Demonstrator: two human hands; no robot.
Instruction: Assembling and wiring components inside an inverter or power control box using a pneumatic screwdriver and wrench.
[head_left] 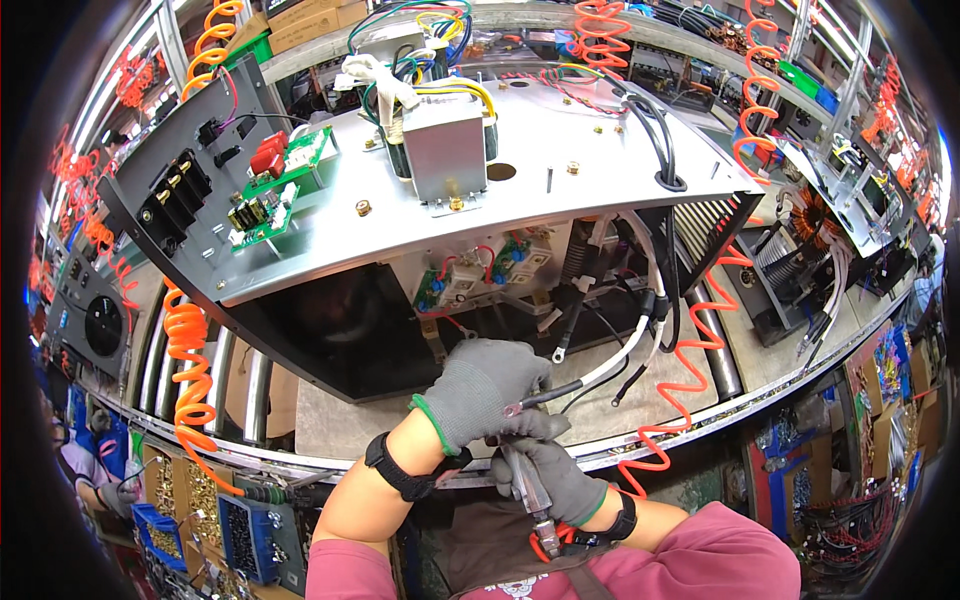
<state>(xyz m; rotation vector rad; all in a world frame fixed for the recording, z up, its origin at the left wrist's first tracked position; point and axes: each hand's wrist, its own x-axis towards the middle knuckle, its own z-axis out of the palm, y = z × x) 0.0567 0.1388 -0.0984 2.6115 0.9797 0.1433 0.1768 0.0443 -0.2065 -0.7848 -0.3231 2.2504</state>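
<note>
My left hand [485, 392], in a grey glove with a green cuff, is closed in front of the open metal chassis [330, 262]. What its curled fingers hold is hidden. A thick white cable [622, 358] with a black sleeve ends against this glove. Just below, my right hand [560, 478], gloved too, grips a metal air tool [532, 492] whose fitting points toward my body, by an orange hose. Both hands touch or nearly touch. Inside the chassis, circuit modules [490, 268] show beneath its top plate; a cable with a ring lug [560, 352] hangs nearby.
A transformer [447, 145] and green circuit boards [285, 170] sit on the chassis. Orange coiled hoses [187, 350] hang on both sides. Bins of screws [203, 500] stand at lower left. Another part-built unit [800, 250] lies right; a co-worker's gloved hand [122, 492] shows far left.
</note>
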